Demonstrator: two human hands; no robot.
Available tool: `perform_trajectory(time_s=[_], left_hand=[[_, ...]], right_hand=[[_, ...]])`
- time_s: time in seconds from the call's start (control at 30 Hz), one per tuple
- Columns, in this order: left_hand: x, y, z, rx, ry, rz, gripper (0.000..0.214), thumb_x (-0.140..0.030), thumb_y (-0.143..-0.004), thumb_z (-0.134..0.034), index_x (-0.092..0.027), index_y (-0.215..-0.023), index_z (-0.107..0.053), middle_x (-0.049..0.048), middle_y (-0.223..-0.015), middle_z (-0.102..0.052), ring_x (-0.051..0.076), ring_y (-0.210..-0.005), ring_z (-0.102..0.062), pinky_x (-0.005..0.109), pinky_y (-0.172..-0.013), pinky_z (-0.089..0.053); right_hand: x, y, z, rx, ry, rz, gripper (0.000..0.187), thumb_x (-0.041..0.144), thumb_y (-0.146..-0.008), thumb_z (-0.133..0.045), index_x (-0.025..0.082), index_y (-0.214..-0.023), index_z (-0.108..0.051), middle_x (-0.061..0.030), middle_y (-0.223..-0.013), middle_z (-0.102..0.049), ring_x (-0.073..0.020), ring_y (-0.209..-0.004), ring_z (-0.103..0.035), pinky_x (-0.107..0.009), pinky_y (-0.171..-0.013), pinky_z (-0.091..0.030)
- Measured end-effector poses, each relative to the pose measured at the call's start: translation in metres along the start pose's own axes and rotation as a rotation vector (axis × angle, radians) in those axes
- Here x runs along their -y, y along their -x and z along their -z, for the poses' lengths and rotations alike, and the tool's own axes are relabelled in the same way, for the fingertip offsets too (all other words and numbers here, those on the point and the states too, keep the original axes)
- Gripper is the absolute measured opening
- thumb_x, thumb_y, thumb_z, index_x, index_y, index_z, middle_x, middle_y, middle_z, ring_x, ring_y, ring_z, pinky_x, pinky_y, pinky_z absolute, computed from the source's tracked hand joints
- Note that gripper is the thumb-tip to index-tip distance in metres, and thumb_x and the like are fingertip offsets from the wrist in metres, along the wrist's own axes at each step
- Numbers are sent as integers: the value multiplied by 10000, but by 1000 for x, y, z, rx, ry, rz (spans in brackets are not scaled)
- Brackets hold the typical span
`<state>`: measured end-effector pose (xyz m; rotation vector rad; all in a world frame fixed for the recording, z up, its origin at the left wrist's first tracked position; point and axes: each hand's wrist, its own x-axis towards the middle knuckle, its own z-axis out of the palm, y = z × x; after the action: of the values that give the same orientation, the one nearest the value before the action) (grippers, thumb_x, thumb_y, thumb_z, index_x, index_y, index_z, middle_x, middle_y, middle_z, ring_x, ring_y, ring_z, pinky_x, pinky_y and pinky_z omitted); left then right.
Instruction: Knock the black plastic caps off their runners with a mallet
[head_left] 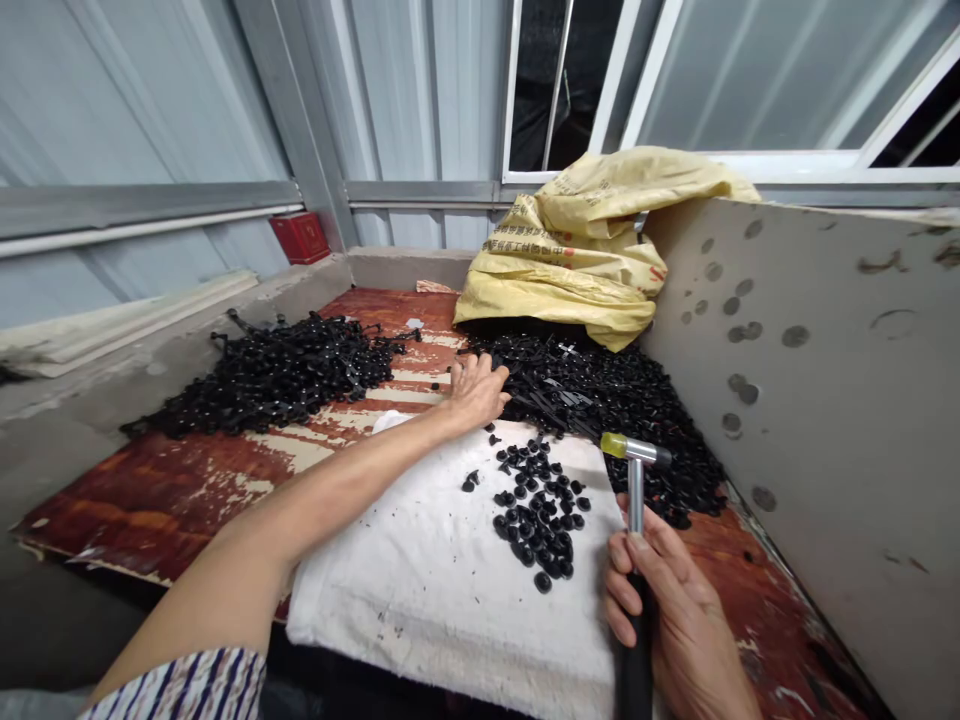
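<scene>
My right hand (667, 600) is wrapped around the black grip of a small mallet (636, 490), its metal shaft pointing up and its head yellow at one end and black at the other. At the near edge of a heap of black rubber-like pieces (585, 390), my left hand (476, 392) has its fingers curled down; what they hold, if anything, is hidden. Between my hands, small round black caps (532, 520) lie loosely grouped on a white cloth (420, 560).
Another heap of black pieces (300, 370) lies on the left of the worn red-brown board (225, 480). A yellow sack (562, 270) spreads over the back of the right heap. An upright pale panel (840, 380) borders the right side. A red box (300, 238) sits in the back corner.
</scene>
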<state>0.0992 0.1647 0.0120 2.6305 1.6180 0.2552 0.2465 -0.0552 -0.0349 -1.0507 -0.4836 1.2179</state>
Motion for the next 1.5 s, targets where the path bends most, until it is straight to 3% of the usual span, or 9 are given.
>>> perform_trajectory(time_s=[0.2,0.43,0.67,0.8,0.93,1.07,1.23,1.33,1.5], left_hand=[[-8,-13,0,42,-113,-261,360,-75,-864,-415,-185,-1150,-604,130,-1139,-609,280,-1090,-572,409,-891,-440],[6,-18,-2,79,-51,-261,294,-237,-920,-455,-152,-1178,-565,149,-1169,-588,262,-997,-618,346,-796,-472],[6,-21,-4,75,98,-268,355,-6,-766,-474,-174,-1041,-623,104,-1071,-637,238,-995,-615,317,-820,-453],[25,-21,13,42,258,-194,297,-27,-750,-504,-195,-956,-637,65,-953,-663,235,-957,-613,324,-822,-457],[46,-16,25,61,474,-25,218,-43,-785,-452,-179,-889,-588,31,-814,-659,154,-713,-613,265,-649,-476],[52,-1,30,172,712,123,131,-71,-777,-488,-175,-847,-524,43,-810,-694,96,-513,-554,242,-514,-472],[53,18,31,376,1163,295,195,-77,-705,-572,-175,-867,-526,60,-932,-713,66,-512,-535,240,-531,-495],[58,18,25,182,991,188,276,-44,-716,-518,-177,-957,-537,53,-943,-692,91,-589,-573,251,-588,-503],[63,30,17,-263,325,-218,463,30,-742,-412,-171,-1121,-589,88,-1059,-642,201,-1021,-610,337,-900,-498]], right_hand=[[-1,0,4,-1,-9,4,417,391,-713,-835,252,-1016,-584,76,-658,-514,-54,-451,-407,-140,-324,-371],[1,3,-3,-42,-61,15,441,366,-700,-839,243,-1058,-613,77,-653,-495,-43,-450,-392,-125,-329,-357],[2,3,2,-28,-81,13,469,370,-701,-844,220,-1083,-618,76,-650,-498,-43,-446,-394,-134,-312,-386],[1,2,5,-42,-128,-3,444,341,-703,-844,206,-1070,-634,76,-655,-488,-33,-442,-386,-120,-310,-379],[2,3,1,-97,-144,11,453,330,-660,-863,193,-1040,-659,76,-638,-468,-23,-430,-366,-103,-297,-349],[6,4,-5,-136,-133,-24,524,339,-537,-918,180,-970,-670,77,-603,-466,-27,-417,-350,-117,-278,-345],[10,4,-9,-152,-111,-22,551,341,-498,-930,190,-955,-660,82,-585,-462,-33,-413,-352,-120,-278,-339],[10,4,-10,-137,-101,-21,529,334,-522,-919,196,-959,-654,81,-588,-461,-33,-414,-353,-118,-287,-336],[10,5,-7,-119,-96,-15,515,332,-538,-912,194,-962,-654,75,-591,-475,-35,-415,-360,-120,-292,-338]])
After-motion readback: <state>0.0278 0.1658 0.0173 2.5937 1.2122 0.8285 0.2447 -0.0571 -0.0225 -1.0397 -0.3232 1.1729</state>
